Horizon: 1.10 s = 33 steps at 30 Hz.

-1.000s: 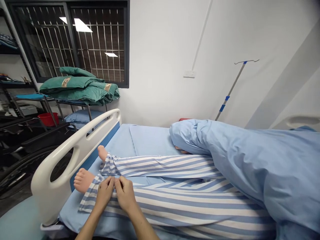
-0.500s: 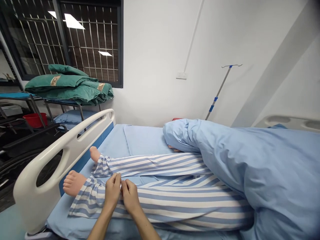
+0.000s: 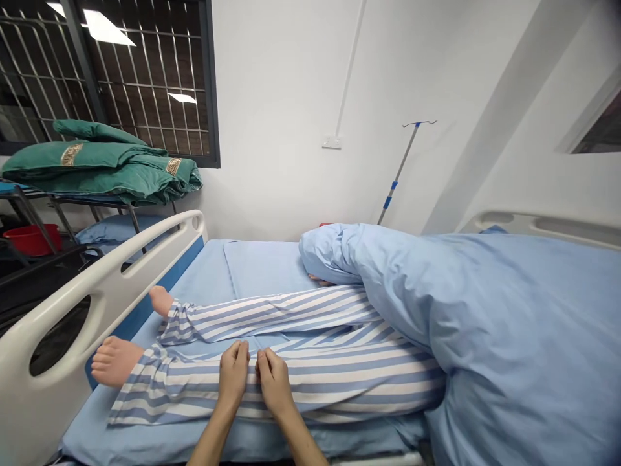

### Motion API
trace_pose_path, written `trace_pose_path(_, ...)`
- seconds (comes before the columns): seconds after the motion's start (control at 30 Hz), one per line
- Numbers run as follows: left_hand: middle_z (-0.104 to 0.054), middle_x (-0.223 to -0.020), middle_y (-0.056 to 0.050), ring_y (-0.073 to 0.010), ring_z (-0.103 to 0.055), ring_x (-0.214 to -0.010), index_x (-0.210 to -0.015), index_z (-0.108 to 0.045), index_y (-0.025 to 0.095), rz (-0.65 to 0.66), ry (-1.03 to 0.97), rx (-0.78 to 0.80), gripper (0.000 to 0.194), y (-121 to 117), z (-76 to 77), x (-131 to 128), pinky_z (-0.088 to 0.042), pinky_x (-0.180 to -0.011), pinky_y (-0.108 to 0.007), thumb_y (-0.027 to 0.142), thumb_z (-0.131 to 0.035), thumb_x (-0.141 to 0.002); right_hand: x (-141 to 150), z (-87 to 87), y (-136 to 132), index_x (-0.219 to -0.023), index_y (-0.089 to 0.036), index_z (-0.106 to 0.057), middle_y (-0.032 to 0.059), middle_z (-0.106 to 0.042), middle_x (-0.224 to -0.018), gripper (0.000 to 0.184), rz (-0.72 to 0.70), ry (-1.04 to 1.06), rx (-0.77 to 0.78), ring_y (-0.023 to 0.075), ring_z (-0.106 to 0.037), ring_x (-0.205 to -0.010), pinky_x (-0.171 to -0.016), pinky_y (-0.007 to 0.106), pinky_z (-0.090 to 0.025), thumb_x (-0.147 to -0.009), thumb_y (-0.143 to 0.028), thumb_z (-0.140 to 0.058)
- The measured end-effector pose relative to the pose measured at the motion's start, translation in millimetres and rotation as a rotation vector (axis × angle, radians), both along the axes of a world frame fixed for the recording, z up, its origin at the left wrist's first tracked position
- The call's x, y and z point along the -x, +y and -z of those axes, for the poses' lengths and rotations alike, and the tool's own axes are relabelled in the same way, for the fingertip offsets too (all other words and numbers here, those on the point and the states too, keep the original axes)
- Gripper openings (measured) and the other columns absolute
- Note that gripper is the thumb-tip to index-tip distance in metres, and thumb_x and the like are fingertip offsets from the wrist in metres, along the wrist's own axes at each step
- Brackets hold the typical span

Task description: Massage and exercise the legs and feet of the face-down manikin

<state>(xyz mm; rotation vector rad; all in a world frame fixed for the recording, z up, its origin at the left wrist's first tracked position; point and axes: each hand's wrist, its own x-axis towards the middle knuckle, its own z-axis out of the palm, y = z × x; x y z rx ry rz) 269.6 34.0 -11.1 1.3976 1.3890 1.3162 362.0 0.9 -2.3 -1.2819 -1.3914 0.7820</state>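
Note:
My left hand (image 3: pixel 233 372) is over the near leg of the blue-and-white striped trousers (image 3: pixel 359 382), its fingers curled and closed. Just to its right, my right hand (image 3: pixel 272 375) is curled in the same way, with a small gap between the two. Nothing shows in either hand; whether they touch the cloth I cannot tell. The trousers are on a lying figure that looks like a manikin, with a bare near foot (image 3: pixel 116 361) and a bare far foot (image 3: pixel 160 301). A light blue quilt (image 3: pixel 485 310) covers its upper part.
The white footboard (image 3: pixel 104 285) stands at the left end of the bed. Beyond it are folded green quilts (image 3: pixel 101 162) on a rack and a red bucket (image 3: pixel 33 239). An infusion pole (image 3: pixel 400 171) rises behind the bed, near the wall.
The view has swung to the right. My hands have moved along the near leg, away from the feet, and stand slightly farther apart. Both remain closed.

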Motion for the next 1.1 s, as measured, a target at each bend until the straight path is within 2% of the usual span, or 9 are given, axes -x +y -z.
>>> trace_pose_path(0.2, -0.035, -0.049, 0.005, -0.0111, -0.035, -0.052, -0.052, -0.034, 0.02, 0.05, 0.105, 0.004, 0.035, -4, 0.1, -32, -0.028, -0.054, -0.024, 0.043, -0.04, -0.079, -33, -5.0, -7, -0.06, -0.019, -0.04, -0.0032, -0.042, -0.055, 0.036, 0.037, 0.065, -0.029, 0.0102, -0.04, -0.054, -0.054, 0.023, -0.03, -0.089, -0.04, -0.035)
trace_pose_path(0.37, -0.034, -0.049, 0.005, -0.0112, -0.035, -0.052, -0.053, -0.034, 0.021, 0.129, 0.123, 0.001, 0.036, -11, -0.8, -61, -0.027, -0.054, -0.024, 0.044, -0.038, -0.08, -64, -0.9, -11, -0.059, -0.019, -0.04, -0.0033, -0.04, -0.053, 0.038, 0.037, 0.035, 0.022, 0.0104, -0.038, -0.052, -0.052, 0.023, -0.029, -0.088, -0.043, -0.036)
trace_pose_path(0.53, -0.035, -0.05, 0.004, -0.0116, -0.036, -0.053, -0.053, -0.033, 0.021, 0.127, 0.133, -0.011, 0.036, -18, 2.1, -87, -0.027, -0.055, -0.024, 0.044, -0.036, -0.081, -92, -5.4, -18, -0.06, -0.018, -0.042, -0.0029, -0.043, -0.054, 0.037, 0.102, -0.001, -0.007, 0.0104, -0.04, -0.053, -0.054, 0.023, -0.03, -0.088, -0.042, -0.037)
trace_pose_path(0.7, -0.042, -0.052, 0.003, -0.012, -0.038, -0.056, -0.054, -0.039, 0.02, 0.13, 0.265, -0.017, 0.032, -25, -3.3, -109, -0.026, -0.057, -0.025, 0.039, -0.038, -0.08, -118, -8.9, -26, -0.061, -0.018, -0.042, -0.0025, -0.043, -0.056, 0.037, 0.108, 0.04, -0.014, 0.0107, -0.042, -0.055, -0.055, 0.023, -0.032, -0.088, -0.042, -0.036)
trace_pose_path(0.87, -0.035, -0.05, 0.005, -0.0108, -0.036, -0.053, -0.053, -0.033, 0.021, 0.233, 0.075, -0.04, 0.035, -27, -12.7, -142, -0.028, -0.055, -0.024, 0.041, -0.036, -0.081, -139, -4.2, -31, -0.06, -0.019, -0.041, -0.0026, -0.041, -0.055, 0.039, 0.158, 0.117, 0.011, 0.0113, -0.04, -0.053, -0.052, 0.023, -0.033, -0.086, -0.048, -0.037)
trace_pose_path(1.1, -0.038, -0.051, 0.004, -0.0109, -0.037, -0.055, -0.053, -0.034, 0.02, 0.324, 0.153, -0.014, 0.034, -32, -2.6, -175, -0.026, -0.057, -0.025, 0.038, -0.034, -0.082, -181, -4.3, -43, -0.061, -0.019, -0.04, -0.0033, -0.039, -0.055, 0.038, 0.303, 0.027, -0.038, 0.0113, -0.039, -0.053, -0.054, 0.023, -0.033, -0.087, -0.046, -0.036)
